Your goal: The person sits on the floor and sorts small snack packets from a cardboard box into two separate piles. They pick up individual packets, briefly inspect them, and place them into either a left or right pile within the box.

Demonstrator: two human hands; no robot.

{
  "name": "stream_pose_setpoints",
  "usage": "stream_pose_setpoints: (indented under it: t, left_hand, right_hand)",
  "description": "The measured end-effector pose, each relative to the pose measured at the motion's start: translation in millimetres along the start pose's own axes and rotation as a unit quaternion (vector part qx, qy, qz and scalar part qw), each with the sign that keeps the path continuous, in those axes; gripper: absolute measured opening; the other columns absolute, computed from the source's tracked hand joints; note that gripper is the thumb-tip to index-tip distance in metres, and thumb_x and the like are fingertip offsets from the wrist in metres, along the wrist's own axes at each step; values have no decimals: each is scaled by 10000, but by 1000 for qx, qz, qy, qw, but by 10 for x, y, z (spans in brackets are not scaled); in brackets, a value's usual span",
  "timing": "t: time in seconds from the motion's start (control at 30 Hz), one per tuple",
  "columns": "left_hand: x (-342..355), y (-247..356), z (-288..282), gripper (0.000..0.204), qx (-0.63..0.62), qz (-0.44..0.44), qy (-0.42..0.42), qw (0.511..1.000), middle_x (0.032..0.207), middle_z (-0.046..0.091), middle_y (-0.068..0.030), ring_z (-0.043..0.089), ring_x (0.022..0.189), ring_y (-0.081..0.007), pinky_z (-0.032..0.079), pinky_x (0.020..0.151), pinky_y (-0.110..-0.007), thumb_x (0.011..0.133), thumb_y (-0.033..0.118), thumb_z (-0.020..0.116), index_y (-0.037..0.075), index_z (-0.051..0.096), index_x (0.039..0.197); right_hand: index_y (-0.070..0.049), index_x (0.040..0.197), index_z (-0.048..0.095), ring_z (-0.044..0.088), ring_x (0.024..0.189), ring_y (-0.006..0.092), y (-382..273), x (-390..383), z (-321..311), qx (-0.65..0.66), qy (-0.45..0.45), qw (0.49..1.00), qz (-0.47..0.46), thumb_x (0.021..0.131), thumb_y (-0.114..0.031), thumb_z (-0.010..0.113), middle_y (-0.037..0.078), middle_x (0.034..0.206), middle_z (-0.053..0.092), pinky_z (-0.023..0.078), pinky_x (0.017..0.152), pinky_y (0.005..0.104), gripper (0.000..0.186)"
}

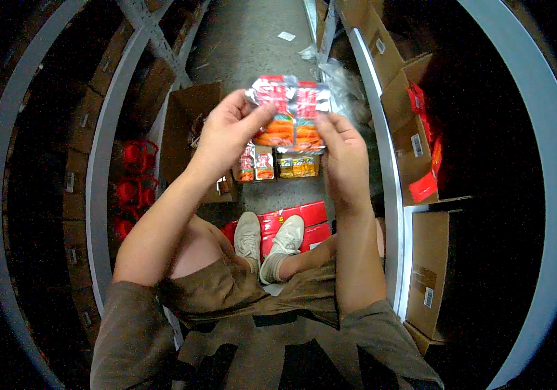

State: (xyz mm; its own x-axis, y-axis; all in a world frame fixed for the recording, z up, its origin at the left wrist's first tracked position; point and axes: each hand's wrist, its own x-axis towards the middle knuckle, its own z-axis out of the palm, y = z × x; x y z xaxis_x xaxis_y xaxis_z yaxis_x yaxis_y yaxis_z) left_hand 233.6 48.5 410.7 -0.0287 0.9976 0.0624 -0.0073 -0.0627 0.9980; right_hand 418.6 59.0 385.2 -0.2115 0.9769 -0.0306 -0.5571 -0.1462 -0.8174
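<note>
The pack (294,123) was above the floor (246,39), fingers of the left hand (226,133) clamped on its left edge and those of the right hand (345,149) on its right, neither nearer.

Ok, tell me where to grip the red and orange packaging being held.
Likely by its side edges, one hand from each side: the packaging looks flat and wide, and the left hand and right hand pinch it there, leaving the middle uncovered.
</note>
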Motion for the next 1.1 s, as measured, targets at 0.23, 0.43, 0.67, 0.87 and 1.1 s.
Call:
stream_pose_setpoints:
  t: [0.23,0.43,0.67,0.87,1.1]
  left_hand:
    - [27,123,-112,236,-19,-14,53,998,919,657,-55,604,833,-77,486,772,-236,926,178,611,-12,562,1057]
    - [15,37,-33,283,-17,-1,4,1000,895,649,-50,590,793,-62,477,729,-229,926,208,614,-17,563,1090]
    - [706,-877,-502,391,242,-102,2,965,845,660,-118,619,739,-174,500,679,-333,881,301,626,-65,592,1013]
    - [1069,-1903,-573,386,426,-217,55,877,963,656,-262,637,940,-402,507,800,-436,836,289,598,-55,622,1009]
    - [508,-3687,-620,397,363,-341,107,860,1092,626,-258,611,1022,-393,490,857,-443,792,284,624,-23,621,1043]
  right_hand:
    - [31,1004,612,632,755,106,-85,25,-75,-33,56,995,-81,930,-154,590,69,888,664,517,688,242,200]
    - [23,985,616,622,762,99,-51,32,-89,-33,57,995,-78,927,-162,595,63,888,659,507,702,238,195]
    - [9,988,616,602,778,110,-18,131,-236,-70,84,990,-90,929,-160,591,56,891,650,497,726,245,181]
    - [43,1014,602,633,810,136,18,148,-339,-66,107,990,-68,923,-138,597,99,927,666,507,746,257,203]
    - [24,1055,570,636,857,144,138,262,-411,-122,122,985,-9,936,-153,576,97,972,650,516,793,282,215]
